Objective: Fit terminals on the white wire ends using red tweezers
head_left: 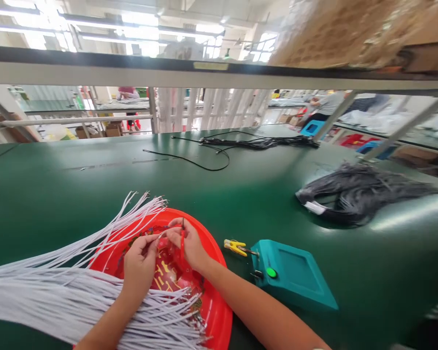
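Observation:
Above a red plastic basin point(219, 306), my left hand point(140, 265) pinches a thin white cable point(163, 233) near its end. My right hand point(191, 245) meets it from the other side, its fingertips at the cable's tip. A pair of red-handled scissors point(183, 250) with a dark tip rests in my right hand, partly hidden by the fingers. Several small yellowish and red pieces lie in the basin under my hands. A thick bundle of white cables point(51, 296) stretches across the basin's near side, under my left forearm. Another bunch of white cables point(109, 228) crosses its far left rim.
Right of the basin sits a teal box point(295, 272) with a green button and a yellow clip point(235, 247). Black cables point(259, 142) lie at the table's back. A bagged black cable coil point(350, 194) lies at right. A shelf beam point(211, 75) spans overhead.

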`<state>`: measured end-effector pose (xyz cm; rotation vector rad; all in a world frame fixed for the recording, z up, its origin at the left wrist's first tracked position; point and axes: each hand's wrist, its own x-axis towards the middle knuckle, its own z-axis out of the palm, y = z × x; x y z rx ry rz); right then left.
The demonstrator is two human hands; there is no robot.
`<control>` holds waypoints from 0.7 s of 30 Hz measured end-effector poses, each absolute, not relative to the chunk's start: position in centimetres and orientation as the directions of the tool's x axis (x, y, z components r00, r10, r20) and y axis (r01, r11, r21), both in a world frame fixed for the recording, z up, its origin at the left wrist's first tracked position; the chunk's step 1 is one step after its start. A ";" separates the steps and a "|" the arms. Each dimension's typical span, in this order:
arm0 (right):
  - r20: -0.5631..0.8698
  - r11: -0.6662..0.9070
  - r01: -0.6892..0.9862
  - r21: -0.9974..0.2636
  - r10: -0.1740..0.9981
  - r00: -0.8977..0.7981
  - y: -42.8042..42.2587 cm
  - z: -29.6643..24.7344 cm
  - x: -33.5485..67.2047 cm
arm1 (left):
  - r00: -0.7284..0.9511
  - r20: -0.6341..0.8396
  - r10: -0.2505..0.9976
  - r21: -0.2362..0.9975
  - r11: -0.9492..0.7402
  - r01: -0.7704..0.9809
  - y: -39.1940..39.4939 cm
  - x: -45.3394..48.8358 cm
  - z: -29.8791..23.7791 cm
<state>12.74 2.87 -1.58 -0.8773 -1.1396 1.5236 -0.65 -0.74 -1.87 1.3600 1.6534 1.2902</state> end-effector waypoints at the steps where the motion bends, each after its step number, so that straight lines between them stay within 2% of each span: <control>1: 0.045 -0.022 -0.261 -0.965 0.967 -0.251 2.7 -1.7 12.6 | -0.272 0.094 0.958 0.947 -0.002 0.321 -0.7 -0.7 -1.9; 4: 0.191 0.189 -0.029 -0.982 0.965 -0.182 2.5 -2.3 12.4 | -0.254 0.037 0.966 0.963 0.034 0.268 -0.4 -0.8 -2.0; 7: 0.339 0.368 0.230 -0.901 0.928 -0.156 2.6 -2.7 12.5 | -0.259 0.006 0.966 0.952 0.074 0.298 0.0 -1.0 -1.9; 10: 0.418 0.453 0.361 -0.815 0.892 -0.174 2.8 -2.6 12.7 | -0.282 -0.016 0.959 0.922 0.123 0.368 0.3 -1.1 -1.7; 14: 0.434 0.451 0.436 -0.779 0.889 -0.143 3.3 -2.5 13.0 | -0.259 -0.043 0.965 0.925 0.136 0.355 1.0 -1.3 -0.9; 17: 0.389 0.382 0.435 -0.815 0.918 -0.078 3.9 -2.7 13.1 | -0.273 -0.017 0.962 0.869 0.150 0.472 2.2 -1.5 0.8; 19: 0.338 0.318 0.379 -0.869 0.941 -0.015 4.4 -3.0 13.2 | -0.312 0.069 0.948 0.779 0.144 0.610 3.5 -1.5 2.3; 21: 0.283 0.262 0.283 -0.923 0.958 0.037 5.0 -3.3 13.2 | -0.331 0.206 0.921 0.735 0.078 0.674 5.3 -1.8 3.6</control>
